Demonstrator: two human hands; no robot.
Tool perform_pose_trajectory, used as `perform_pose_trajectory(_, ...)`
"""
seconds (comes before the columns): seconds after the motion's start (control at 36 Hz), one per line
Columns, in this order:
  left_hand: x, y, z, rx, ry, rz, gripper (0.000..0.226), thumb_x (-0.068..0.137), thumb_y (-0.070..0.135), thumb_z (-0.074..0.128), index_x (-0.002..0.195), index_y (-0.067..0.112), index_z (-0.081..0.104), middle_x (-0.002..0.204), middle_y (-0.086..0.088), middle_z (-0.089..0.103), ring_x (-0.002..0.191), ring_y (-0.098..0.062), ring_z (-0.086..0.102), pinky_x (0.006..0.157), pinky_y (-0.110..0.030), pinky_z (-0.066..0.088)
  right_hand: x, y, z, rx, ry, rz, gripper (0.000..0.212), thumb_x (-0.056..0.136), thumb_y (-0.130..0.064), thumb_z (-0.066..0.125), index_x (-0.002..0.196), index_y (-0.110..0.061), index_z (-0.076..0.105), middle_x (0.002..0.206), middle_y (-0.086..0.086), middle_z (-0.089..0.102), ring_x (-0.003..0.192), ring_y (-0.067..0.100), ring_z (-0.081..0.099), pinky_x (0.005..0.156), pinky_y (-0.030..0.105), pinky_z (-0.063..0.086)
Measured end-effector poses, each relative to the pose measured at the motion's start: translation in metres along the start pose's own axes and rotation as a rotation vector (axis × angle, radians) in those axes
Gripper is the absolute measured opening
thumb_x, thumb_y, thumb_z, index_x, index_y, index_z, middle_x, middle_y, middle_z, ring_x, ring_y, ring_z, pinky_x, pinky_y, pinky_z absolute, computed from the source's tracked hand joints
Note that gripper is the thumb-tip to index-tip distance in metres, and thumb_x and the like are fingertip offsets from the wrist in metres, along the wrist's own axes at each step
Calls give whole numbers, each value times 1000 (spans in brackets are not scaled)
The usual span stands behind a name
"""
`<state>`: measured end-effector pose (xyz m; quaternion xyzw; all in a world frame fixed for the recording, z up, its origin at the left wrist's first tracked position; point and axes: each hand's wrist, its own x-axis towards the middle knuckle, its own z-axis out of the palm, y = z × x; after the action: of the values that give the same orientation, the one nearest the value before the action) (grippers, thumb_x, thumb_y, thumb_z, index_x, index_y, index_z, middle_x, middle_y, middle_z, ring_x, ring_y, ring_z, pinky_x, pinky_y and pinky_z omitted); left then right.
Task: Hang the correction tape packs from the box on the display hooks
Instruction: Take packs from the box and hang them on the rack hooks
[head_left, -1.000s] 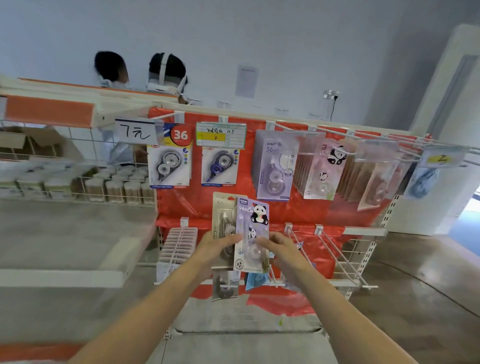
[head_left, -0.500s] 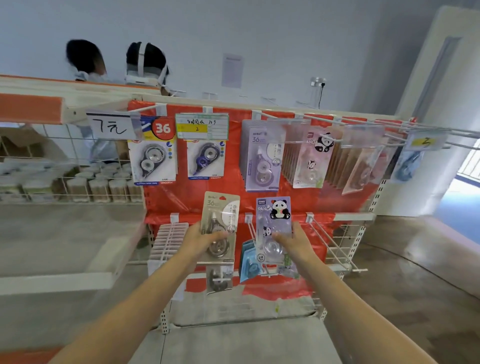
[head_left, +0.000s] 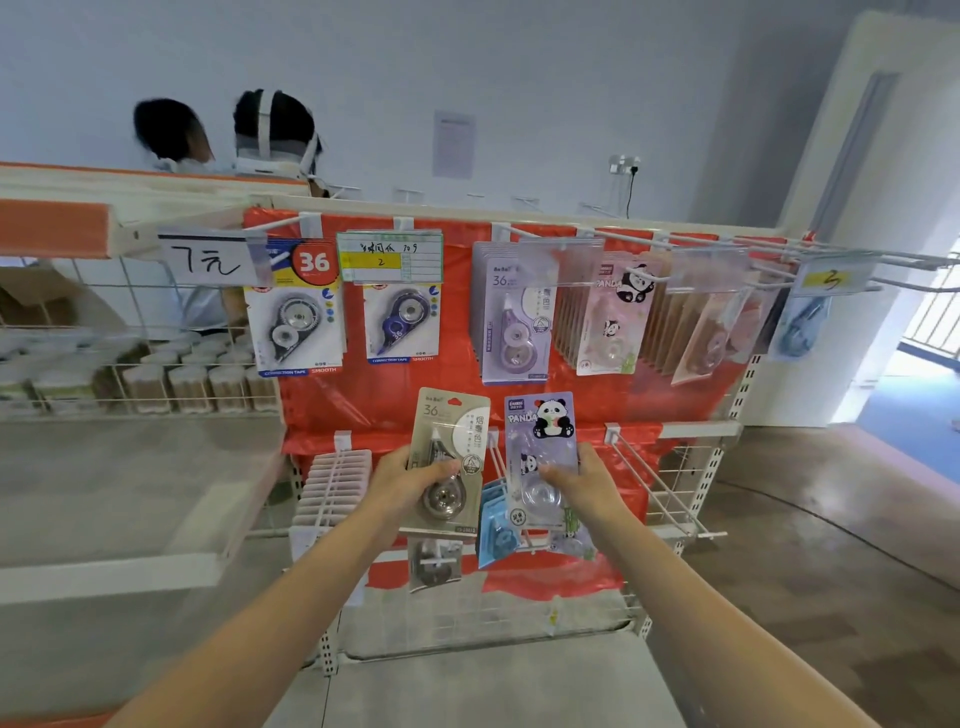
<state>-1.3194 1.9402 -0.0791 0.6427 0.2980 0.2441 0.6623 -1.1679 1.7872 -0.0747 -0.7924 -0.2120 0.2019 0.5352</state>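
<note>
The left hand (head_left: 402, 480) is gripping a beige correction tape pack (head_left: 451, 460) by its lower half, and the right hand (head_left: 582, 480) is pinching a lilac panda pack (head_left: 540, 457) the same way, both upright before the rack's lower rail (head_left: 691, 430). Each looks light, with a stiff card back and slick blister, so holding low is leaving the hang hole free. Bare lower hooks (head_left: 660, 493) are jutting forward near the right hand, and hung packs are crowding the upper row (head_left: 514, 312), where snagging seems likely.

Left grip (head_left: 397, 480) and right grip (head_left: 584, 480) clenched; forearms outstretched
</note>
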Motion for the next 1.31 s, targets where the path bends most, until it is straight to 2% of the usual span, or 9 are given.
perform_pose_trajectory(0.28,1,0,4,-7,-20,-5,27,79,14,75,104,14,65,100,-8,73,94,-26,69,89,-45,55,-3,0,-6,-37,4,10,63,88,-22,62,143,-16,33,135,9,50,118,29,52,91,41,44)
perform_pose_trajectory(0.42,1,-4,3,-12,-26,-15,33,80,14,75,110,10,63,102,-9,72,94,-26,69,85,-41,56,-7,6,-6,-45,14,19,56,90,-20,61,140,-13,36,130,10,54,114,29,54,96,46,46)
perform_pose_trajectory(0.53,0,-8,2,0,-24,-9,29,81,13,74,109,12,64,101,-7,72,93,-23,69,78,-34,57,-8,13,-14,-48,41,31,45,92,-19,58,132,-12,40,122,8,54,105,26,55,75,36,47)
perform_pose_trajectory(0.61,-2,-8,7,-11,-42,-22,23,82,10,73,104,11,65,97,-8,73,87,-22,71,69,-30,57,-10,18,-25,-35,71,4,41,93,-18,57,130,-12,40,113,6,52,99,24,52,76,36,44)
perform_pose_trajectory(0.75,2,-10,28,-4,-90,-42,26,81,8,73,105,7,65,101,-13,73,92,-29,70,83,-42,57,-11,27,-51,-144,144,8,40,91,-15,59,126,-7,43,109,9,59,92,24,56,79,38,47)
perform_pose_trajectory(0.86,5,-13,54,47,-123,-39,30,81,10,74,109,4,64,102,-12,72,95,-29,69,83,-39,56,-13,38,-77,-233,184,55,46,94,-10,54,136,-5,36,120,19,57,87,25,50,63,29,39)
perform_pose_trajectory(1.03,7,-23,96,64,-152,-72,30,79,10,76,106,5,64,100,-13,72,89,-27,69,79,-38,57,-14,67,-112,-291,200,142,48,91,-5,54,136,-5,36,93,13,56,81,26,51,71,32,40)
perform_pose_trajectory(1.17,4,-32,122,42,-169,-113,26,80,6,74,105,6,65,99,-12,72,85,-24,69,72,-32,56,-14,92,-122,-399,102,223,48,86,-3,56,130,-3,36,114,23,60,98,35,59,74,35,43)
perform_pose_trajectory(1.31,3,-42,135,69,-150,-145,26,82,8,73,107,8,66,103,-11,72,96,-27,69,87,-40,55,-10,119,-114,-445,-60,262,55,88,-5,52,140,-7,32,122,20,58,109,33,59,87,39,49)
